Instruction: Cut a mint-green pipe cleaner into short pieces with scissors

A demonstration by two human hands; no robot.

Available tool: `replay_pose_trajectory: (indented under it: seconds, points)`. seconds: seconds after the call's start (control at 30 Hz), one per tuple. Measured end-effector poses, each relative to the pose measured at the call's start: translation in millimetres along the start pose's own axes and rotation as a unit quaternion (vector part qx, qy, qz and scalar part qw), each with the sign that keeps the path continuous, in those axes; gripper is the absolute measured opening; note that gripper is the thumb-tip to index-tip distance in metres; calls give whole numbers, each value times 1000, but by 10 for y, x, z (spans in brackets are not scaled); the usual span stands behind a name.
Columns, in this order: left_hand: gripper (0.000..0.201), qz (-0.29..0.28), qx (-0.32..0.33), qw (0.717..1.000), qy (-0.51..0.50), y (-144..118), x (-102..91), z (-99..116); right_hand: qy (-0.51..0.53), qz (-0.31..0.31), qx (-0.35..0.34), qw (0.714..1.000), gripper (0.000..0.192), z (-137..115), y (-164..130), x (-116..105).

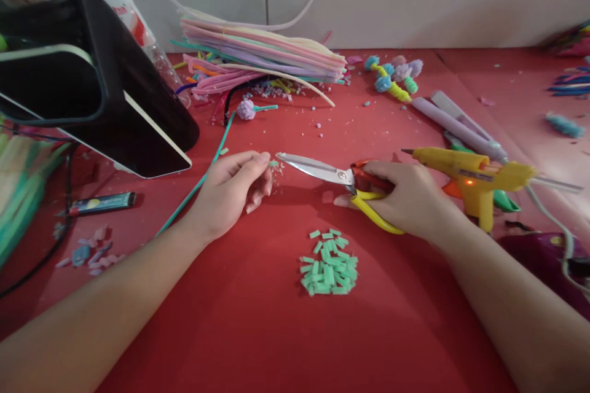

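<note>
My left hand [239, 187] is closed in a pinch, thumb against forefinger, on a small light-green piece [274, 163] that pokes out past the fingertips. Facing it, my right hand [408, 196] grips scissors [318, 169] by their red and yellow handles. The blades look closed together and point left, their tip just short of my left fingertips. Tiny crumbs lie around the tip. Below, on the red tabletop [258, 319], a pile of cut light-green pieces [329, 267] is heaped between my forearms. A teal pipe cleaner [184, 199] runs behind my left wrist.
A yellow glue gun [474, 175] with a lit orange light stands right of my right hand, near a lilac hair straightener [456, 126]. A bundle of pastel pipe cleaners [267, 52] lies at the back. A black device [138, 92] and a clear bottle [133, 21] stand left.
</note>
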State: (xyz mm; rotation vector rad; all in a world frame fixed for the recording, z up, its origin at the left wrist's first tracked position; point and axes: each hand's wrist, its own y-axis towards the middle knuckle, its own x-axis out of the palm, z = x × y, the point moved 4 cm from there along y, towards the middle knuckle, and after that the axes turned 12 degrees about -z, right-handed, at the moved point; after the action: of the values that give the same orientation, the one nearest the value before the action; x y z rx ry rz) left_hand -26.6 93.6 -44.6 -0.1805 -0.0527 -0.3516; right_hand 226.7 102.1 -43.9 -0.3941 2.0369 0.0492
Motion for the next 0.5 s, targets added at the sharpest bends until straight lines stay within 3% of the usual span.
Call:
replay_pose_trajectory:
  seconds: [0.5]
  points:
    - [29, -5, 8, 1000, 14, -7, -6, -10, -20, -4, -7, 1000, 65, -26, 13, -5]
